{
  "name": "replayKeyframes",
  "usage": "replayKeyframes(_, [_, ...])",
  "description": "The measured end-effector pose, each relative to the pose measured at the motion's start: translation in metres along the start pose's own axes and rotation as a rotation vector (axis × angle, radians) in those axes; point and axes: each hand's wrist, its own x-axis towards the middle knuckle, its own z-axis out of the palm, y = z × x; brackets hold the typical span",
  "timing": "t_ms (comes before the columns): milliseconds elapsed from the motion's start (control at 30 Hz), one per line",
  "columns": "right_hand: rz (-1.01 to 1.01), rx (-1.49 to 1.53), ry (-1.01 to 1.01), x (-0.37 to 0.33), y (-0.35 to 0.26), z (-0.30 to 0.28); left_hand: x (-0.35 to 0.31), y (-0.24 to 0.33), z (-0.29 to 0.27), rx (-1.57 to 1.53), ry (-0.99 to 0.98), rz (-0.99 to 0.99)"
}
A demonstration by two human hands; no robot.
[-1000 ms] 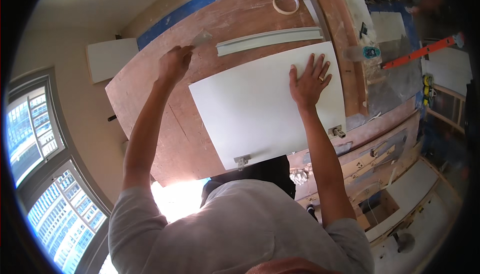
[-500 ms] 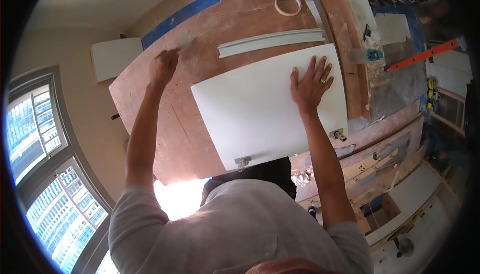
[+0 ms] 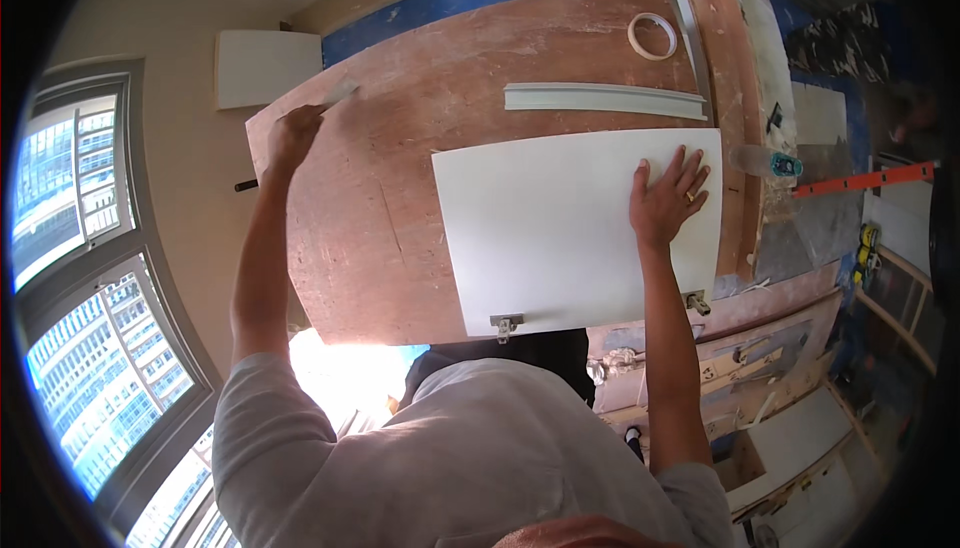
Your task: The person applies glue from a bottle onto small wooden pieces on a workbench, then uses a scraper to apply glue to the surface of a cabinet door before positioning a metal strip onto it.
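Note:
A white cabinet door [image 3: 550, 228] lies flat on a reddish plywood worktop [image 3: 340, 218]. Two metal hinges show at its near edge, the left hinge [image 3: 507, 326] and the right hinge [image 3: 697, 302]. My right hand [image 3: 665, 203] rests on the door's right part, palm down with fingers spread. Near the worktop's far left corner, my left hand [image 3: 296, 136] is closed round the handle of a scraper [image 3: 341, 95]. Its pale, slightly blurred blade points right, just over the wood. The handle is hidden in my fist.
Beyond the door lie a white channel strip [image 3: 605, 100] and a roll of tape [image 3: 652, 37]. A clear bottle [image 3: 765, 161] and an orange-red spirit level [image 3: 865, 180] are on the right. Windows [image 3: 85, 178] line the left wall, near a white box [image 3: 268, 70].
My left hand has drawn the scraper leftward, toward the worktop's left edge. My right hand stays flat on the door. The whole view has shifted, so the worktop sits further right.

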Motion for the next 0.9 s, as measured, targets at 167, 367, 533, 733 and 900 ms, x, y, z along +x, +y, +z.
replayKeyframes(167, [-0.052,-0.005,0.030,-0.002,-0.005,-0.001,0.055,0.038,0.031,-0.096,0.095,0.275])
replayKeyframes(367, [-0.014,-0.029,0.014,-0.003,-0.002,-0.004,0.118,0.166,0.057,-0.127,-0.029,0.140])
replayKeyframes(533, [-0.010,-0.015,0.034,-0.005,-0.009,-0.003,-0.010,-0.054,-0.020,-0.260,0.023,-0.161])
replayKeyframes(733, [-0.039,-0.024,0.050,-0.003,-0.002,0.005,0.063,0.023,0.019,-0.118,0.073,0.164])
replayKeyframes(900, [-0.061,-0.021,0.075,-0.003,0.004,0.007,0.054,0.149,0.057,-0.272,-0.020,0.330])
